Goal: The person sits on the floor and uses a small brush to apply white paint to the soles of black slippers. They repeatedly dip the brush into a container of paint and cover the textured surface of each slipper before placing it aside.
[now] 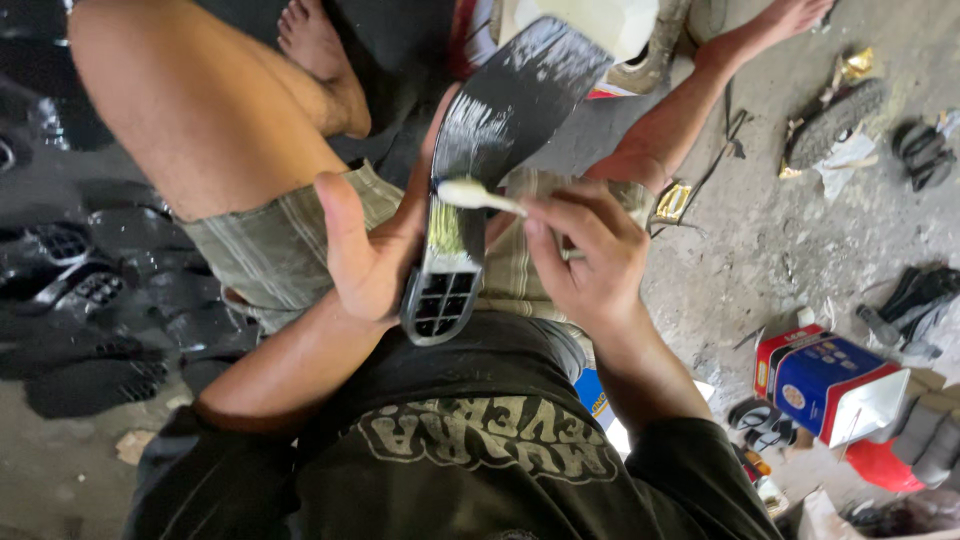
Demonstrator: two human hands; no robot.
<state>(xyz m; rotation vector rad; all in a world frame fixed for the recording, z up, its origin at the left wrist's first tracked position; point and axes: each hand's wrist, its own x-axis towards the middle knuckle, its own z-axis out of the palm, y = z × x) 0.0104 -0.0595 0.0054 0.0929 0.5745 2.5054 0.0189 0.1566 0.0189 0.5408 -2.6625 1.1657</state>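
A long black shoe sole (497, 150) is held up over the lap, right in the middle of the view, with its wide front end pointing away and its heel end near the belly. The front part is smeared with shiny whitish glue, and the heel end is seen to be cut into small square holes. The sole is gripped from the side by the left hand (372, 250), whose fingers are wrapped behind it while the thumb is stuck up beside it. A small brush (478, 196) with a pale, glue-covered tip is pinched in the closed fingers of the right hand (590, 262), and its tip is pressed on the middle of the sole. Bare knees in striped shorts are seen under the sole. On the left, many more black soles (85, 300) are laid out on the grey floor (780, 230). On the right, a blue and red tin can (820, 378) is seen lying tipped over, near the right arm. Farther off, another dark sole (835, 120) and scraps of paper and rag are scattered about. A white tub (600, 20) is partly hidden behind the top of the held sole. Nothing is placed between the brush and the sole.
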